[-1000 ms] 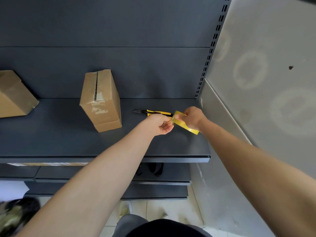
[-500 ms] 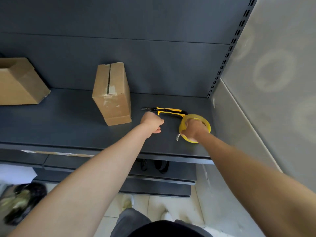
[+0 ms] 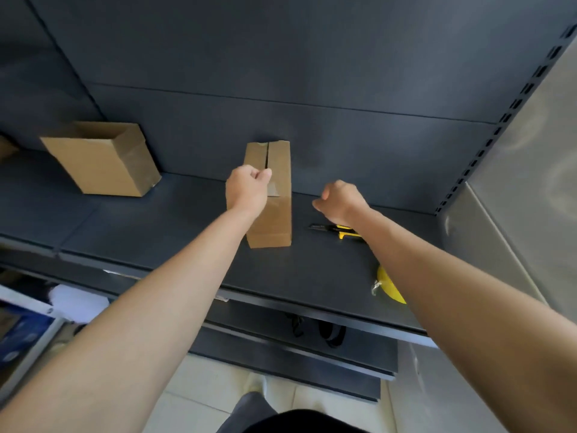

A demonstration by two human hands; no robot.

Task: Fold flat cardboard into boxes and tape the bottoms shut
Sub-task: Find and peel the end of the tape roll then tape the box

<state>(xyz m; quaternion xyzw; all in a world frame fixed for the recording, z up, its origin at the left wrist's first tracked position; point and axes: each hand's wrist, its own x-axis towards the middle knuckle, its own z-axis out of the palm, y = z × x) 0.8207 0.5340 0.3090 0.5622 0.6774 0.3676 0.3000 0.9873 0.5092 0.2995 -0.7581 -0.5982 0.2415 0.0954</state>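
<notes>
Two cardboard boxes sit on the dark shelf (image 3: 156, 239): an open box (image 3: 103, 160) well off to the left, and a narrow box (image 3: 276, 220) standing upright near the middle, its flaps closed on top with a seam showing between them. The left hand (image 3: 248, 190) is up against the upper left of the narrow box with its fingers clenched; whether they pinch a flap edge, a scrap of tape or nothing, I cannot tell. The right hand (image 3: 342, 200) hovers just beside the box, apart from it, its fingers curled in with nothing visible between them. A yellow utility knife (image 3: 340, 231) lies under that wrist, and the yellow tape roll (image 3: 388, 289) lies near the shelf's front edge, half hidden by the forearm. The narrow box looks empty and light, stiff across its panels but ready to give at the creases, and tall enough to tip from a push near the top. A flat press across both flaps beside the seam should suit it better than squeezing the walls, which would likely bow.
</notes>
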